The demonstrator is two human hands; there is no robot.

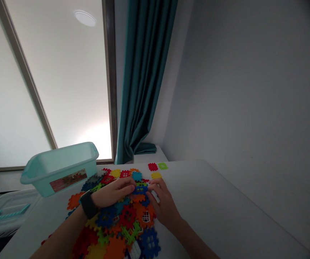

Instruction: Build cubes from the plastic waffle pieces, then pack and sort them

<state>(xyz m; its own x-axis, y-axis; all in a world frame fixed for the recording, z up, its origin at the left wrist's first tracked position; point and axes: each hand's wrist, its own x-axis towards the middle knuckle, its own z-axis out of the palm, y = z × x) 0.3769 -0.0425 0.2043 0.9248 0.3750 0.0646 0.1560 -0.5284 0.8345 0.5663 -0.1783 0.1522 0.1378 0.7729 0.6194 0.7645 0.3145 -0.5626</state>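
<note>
My left hand (117,191), with a dark watch on its wrist, reaches over a heap of plastic building pieces with toothed edges. Between it and my right hand (162,201) is a blue toothed piece (140,189) with window-like openings. Fingers of both hands are closed on its opposite ends. Under and around the hands lie red, orange, yellow, green and blue toothed pieces (127,217), overlapping each other. Just beyond the fingertips sits a light blue piece (136,176). A yellow piece (156,175) lies close behind my right hand.
A pale turquoise bin (43,176) stands at the back left, with a clear lid (9,212) with a turquoise handle near it. A red piece (152,167) and a green piece (162,166) lie near the far edge of the white table (211,216). Behind hangs a teal curtain (144,79).
</note>
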